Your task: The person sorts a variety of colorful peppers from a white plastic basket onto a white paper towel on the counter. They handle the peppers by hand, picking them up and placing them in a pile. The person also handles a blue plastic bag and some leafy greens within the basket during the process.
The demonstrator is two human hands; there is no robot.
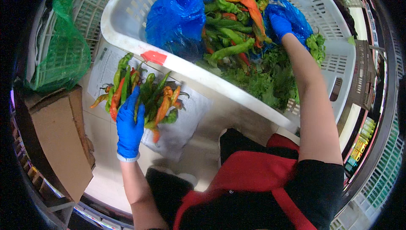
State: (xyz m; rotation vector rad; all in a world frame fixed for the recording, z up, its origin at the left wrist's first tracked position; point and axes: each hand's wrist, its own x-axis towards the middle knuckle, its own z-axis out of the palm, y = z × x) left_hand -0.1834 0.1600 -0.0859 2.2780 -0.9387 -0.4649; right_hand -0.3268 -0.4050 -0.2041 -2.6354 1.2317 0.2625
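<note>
My left hand (130, 119), in a blue glove, rests on a pile of green, red and orange long peppers (152, 98) lying on printed paper sheets (193, 103) on the floor; its fingers are over the near side of the pile, and whether they grip a pepper is unclear. My right hand (280, 24), also gloved in blue, is at a blue plastic bag (295, 11) inside a large white plastic basket (196, 71). Its fingers are partly hidden in the bag's folds. Beside it in the basket lie more long peppers (231, 36) and dark leafy greens (266, 81).
On the left are a green mesh net (63, 52) over a white crate (92, 8) and a brown cardboard box (60, 141). Shelves with packaged goods (361, 144) stand at the right. My legs and red apron (253, 169) are below the basket.
</note>
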